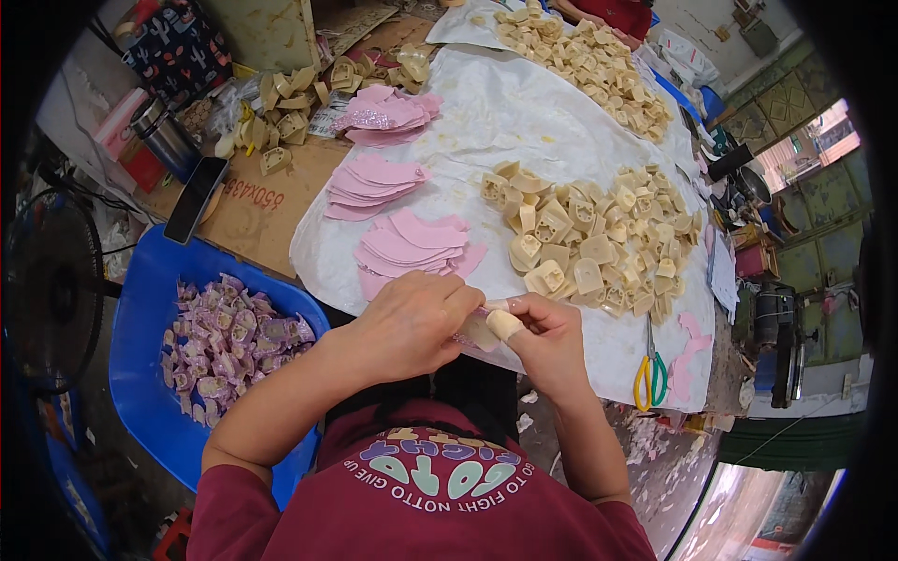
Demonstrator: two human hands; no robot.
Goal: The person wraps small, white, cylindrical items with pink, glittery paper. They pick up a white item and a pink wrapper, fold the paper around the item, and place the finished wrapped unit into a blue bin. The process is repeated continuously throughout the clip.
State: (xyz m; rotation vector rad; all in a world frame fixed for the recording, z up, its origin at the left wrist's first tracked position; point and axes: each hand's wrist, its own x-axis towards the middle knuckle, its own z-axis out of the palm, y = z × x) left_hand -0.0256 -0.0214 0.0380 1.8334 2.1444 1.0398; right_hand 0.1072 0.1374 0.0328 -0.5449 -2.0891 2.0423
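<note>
Both my hands meet at the near edge of the white-covered table. My left hand [421, 318] is closed, its fingertips pinching a pink glittery cover piece [475, 335] that lies on a small beige block resembling a shoe heel. From the other side my right hand [554, 341] grips the same piece, with a beige finger cot [505, 324] on its thumb. My fingers hide much of the piece. Just beyond my left hand lies a fanned stack of pink cut pieces [412, 245]. A large heap of beige heel-shaped blocks [599, 243] sits beyond my right hand.
Left of me, a blue basin [140, 346] holds many pink-covered blocks [229, 341]. Scissors [650, 374] with yellow and green handles lie at the table's near right, beside pink scraps [690, 360]. A phone [196, 201] and flask [164, 136] are at the left. Another person [617, 17] sits at the far end.
</note>
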